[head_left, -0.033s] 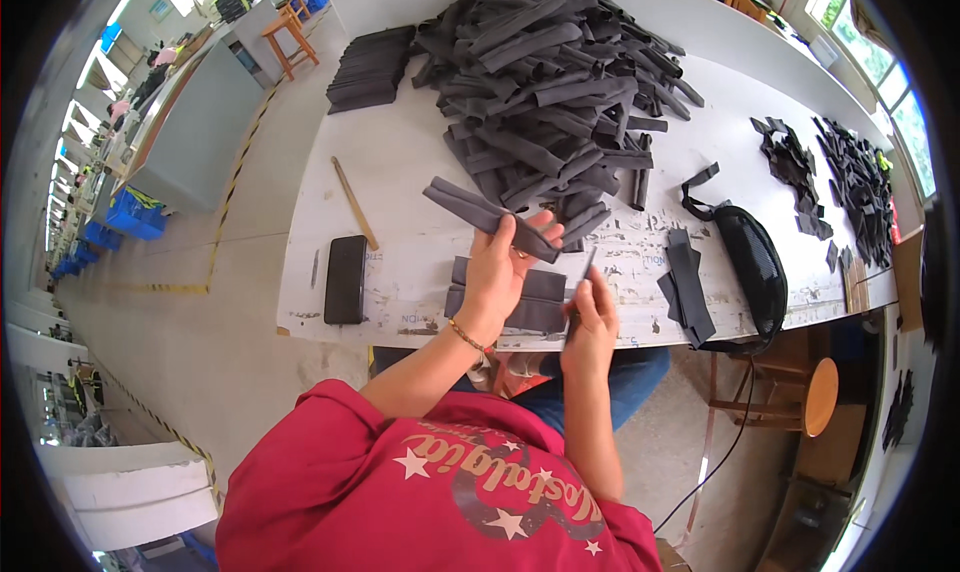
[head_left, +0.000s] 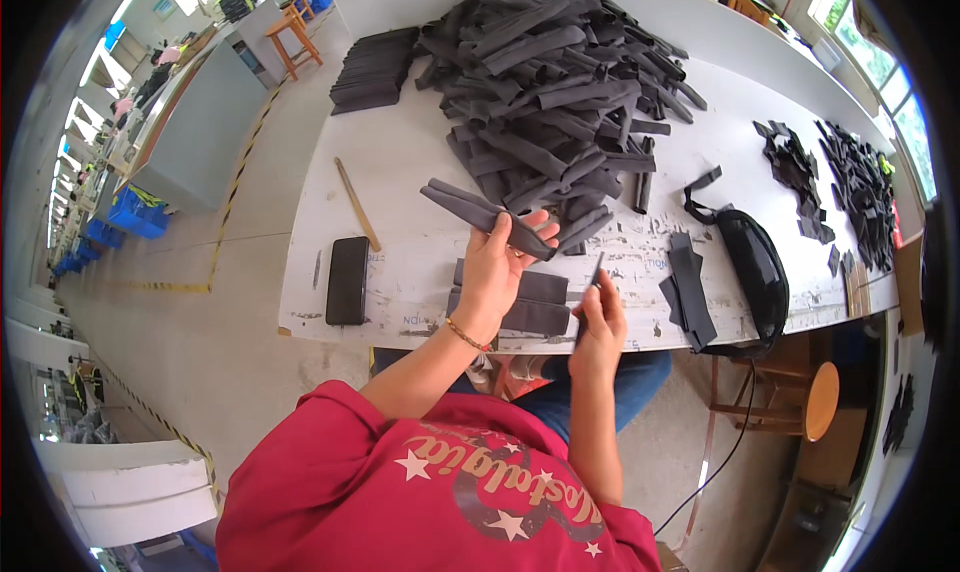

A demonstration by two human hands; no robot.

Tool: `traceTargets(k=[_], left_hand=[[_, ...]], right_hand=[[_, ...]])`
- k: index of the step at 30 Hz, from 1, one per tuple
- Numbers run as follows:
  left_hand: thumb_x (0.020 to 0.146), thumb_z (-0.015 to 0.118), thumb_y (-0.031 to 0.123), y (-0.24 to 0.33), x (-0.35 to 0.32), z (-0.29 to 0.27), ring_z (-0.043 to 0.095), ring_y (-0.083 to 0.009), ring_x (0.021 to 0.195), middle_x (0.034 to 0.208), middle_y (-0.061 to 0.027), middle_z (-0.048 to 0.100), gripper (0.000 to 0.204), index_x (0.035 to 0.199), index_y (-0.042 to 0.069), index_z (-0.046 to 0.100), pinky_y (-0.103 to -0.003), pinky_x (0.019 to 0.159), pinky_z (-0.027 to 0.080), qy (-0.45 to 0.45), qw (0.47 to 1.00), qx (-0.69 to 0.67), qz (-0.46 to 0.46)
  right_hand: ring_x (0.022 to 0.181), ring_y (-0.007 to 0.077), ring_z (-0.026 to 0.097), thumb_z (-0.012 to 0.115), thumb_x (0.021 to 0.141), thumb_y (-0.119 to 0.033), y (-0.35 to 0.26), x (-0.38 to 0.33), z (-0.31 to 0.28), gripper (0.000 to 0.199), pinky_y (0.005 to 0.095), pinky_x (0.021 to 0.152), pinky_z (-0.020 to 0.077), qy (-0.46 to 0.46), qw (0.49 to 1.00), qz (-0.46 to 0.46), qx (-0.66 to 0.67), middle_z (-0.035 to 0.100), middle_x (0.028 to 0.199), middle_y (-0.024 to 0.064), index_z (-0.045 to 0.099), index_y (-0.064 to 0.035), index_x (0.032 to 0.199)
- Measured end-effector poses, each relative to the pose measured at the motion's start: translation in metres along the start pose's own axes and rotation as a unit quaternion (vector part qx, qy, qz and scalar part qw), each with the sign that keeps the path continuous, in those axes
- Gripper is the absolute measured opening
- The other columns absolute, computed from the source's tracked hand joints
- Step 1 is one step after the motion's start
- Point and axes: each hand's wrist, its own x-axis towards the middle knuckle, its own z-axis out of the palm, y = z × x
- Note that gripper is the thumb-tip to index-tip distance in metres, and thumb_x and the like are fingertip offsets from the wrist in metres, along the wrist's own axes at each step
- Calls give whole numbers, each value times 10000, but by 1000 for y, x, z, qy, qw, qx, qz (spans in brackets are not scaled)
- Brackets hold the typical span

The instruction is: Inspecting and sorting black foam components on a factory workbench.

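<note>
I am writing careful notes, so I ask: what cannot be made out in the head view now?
All in the head view:
Slim tool: the right hand hides its middle; exact kind unclear.
Folded dark fabric strip: the left hand covers part.
Flat dark fabric pieces: the left hand hides part.
Dark fabric pile: its top hides what lies beneath.
Dark stack on the far bench: too small to identify.

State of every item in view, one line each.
Left hand, holding dark strip
Dark strip, held slanting
Right hand, gripping slim tool
Phone, flat, unlit
Wooden stick, lying flat
Near strips, lying flat
Strip pile, heaped loosely
Strip stack, neatly layered
White tabletop, stained
Far stool, upright
</note>
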Motion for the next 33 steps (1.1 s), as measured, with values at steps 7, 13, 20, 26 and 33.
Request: traceTargets(k=[7,13,20,26,33], left_hand=[[972,526,92,24,18,-20,633,-434,1011,1050,-197,627,147,1102,78,459,-530,876,562,-14,992,-12,-126],[907,602,6,21,24,-18,678,-375,914,920,-161,644,257,1081,41,415,-429,786,606,-7,988,21,-150],[895,631,17,21,27,-23,681,-337,925,921,-155,643,425,1216,13,352,-412,775,606,-18,987,39,-154],[887,657,44,14,17,-17,674,-283,961,992,-150,664,421,1238,37,424,-351,765,579,-8,993,76,-88],[860,705,84,12,10,-17,684,-226,883,951,-132,686,329,1143,19,550,-325,730,572,10,992,97,-77]], right_hand=[[961,172,511,662,846,-9,-49,5,-14,375,256,867,405,-156,914,-197,-318,542,1034,52,614,-18,1218],[897,246,516,685,788,4,-68,17,-7,353,337,820,420,-210,841,-238,-438,553,960,86,673,-65,1135],[874,211,499,700,785,-25,-78,22,12,419,289,771,397,-232,832,-277,-421,524,916,69,608,-45,1194],[730,66,329,787,747,-127,-53,21,27,523,199,660,309,-158,939,-157,-261,366,849,-40,562,-48,1213],[652,54,421,725,831,-85,-21,40,39,126,213,572,324,-119,917,-191,-328,483,808,-27,649,-29,915]])
